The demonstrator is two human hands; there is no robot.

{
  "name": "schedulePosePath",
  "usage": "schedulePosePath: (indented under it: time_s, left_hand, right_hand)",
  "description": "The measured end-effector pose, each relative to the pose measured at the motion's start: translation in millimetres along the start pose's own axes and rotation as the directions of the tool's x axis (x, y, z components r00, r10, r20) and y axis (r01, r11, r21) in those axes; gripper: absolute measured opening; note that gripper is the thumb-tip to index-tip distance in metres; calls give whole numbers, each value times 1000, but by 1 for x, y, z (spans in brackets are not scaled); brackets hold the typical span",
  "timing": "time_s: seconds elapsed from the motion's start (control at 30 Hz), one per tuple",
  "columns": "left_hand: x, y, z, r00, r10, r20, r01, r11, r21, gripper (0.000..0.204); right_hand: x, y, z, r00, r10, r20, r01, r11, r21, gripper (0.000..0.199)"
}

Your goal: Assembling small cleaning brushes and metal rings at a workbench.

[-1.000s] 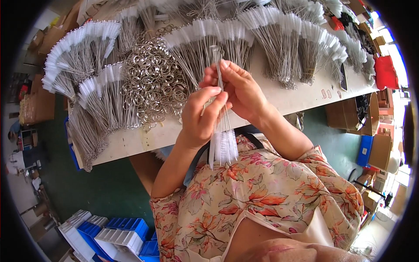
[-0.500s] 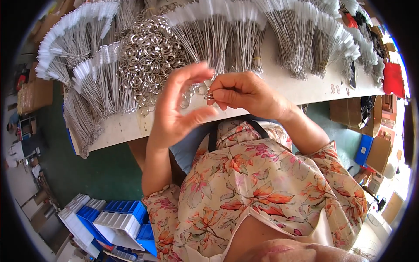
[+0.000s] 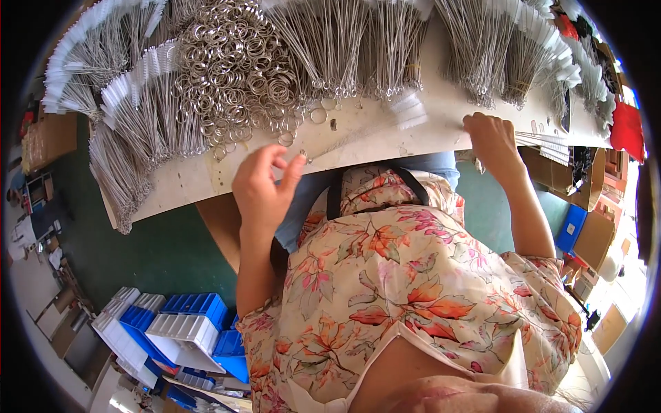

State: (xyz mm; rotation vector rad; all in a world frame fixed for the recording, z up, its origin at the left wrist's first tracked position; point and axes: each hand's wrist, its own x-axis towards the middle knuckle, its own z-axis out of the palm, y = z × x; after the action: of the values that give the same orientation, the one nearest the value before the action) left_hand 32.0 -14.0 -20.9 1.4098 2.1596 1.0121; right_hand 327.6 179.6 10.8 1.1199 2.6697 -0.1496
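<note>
At the table's front edge, my left hand pinches a small metal ring between thumb and fingertips. From that ring, thin wire brushes with white bristle ends reach to the right over the table, faint and blurred. Farther right, my right hand is over the table edge with its fingers curled together; what they hold, if anything, is hidden. Beside its wrist, several more white-ended brushes stick out to the right.
A big heap of metal rings lies on the white table, with stray rings in front. Bundles of wire brushes flank it, and more bundles line the back. Blue and white bins stand low at left; cardboard boxes at right.
My right hand has left the ring it held near my left hand and moved far right. My left hand has closed on a ring, with brushes now stretching from it.
</note>
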Motion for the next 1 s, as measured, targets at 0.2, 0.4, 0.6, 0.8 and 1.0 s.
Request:
schedulePosePath:
  time_s: [0.2,0.4,0.6,0.8,1.0]
  left_hand:
    - [-4,-5,18,990,114,-85,-111,993,34,5]
    - [12,24,-20,1000,-22,-5,12,696,-718,11]
    - [27,33,-50,961,275,15,-214,780,-588,19]
    - [34,37,-46,934,355,-49,-320,766,-557,21]
    - [31,54,-41,904,347,-250,-428,745,-512,34]
  right_hand:
    - [22,-81,-3,916,-216,-336,395,619,679,8]
    - [53,-150,-17,801,-434,-412,596,518,614,7]
    - [61,-139,-37,811,-485,-326,415,85,906,13]
    - [56,-135,-56,865,-500,31,-3,57,998,16]
    - [52,-138,-70,937,-350,-10,-71,-217,974,18]
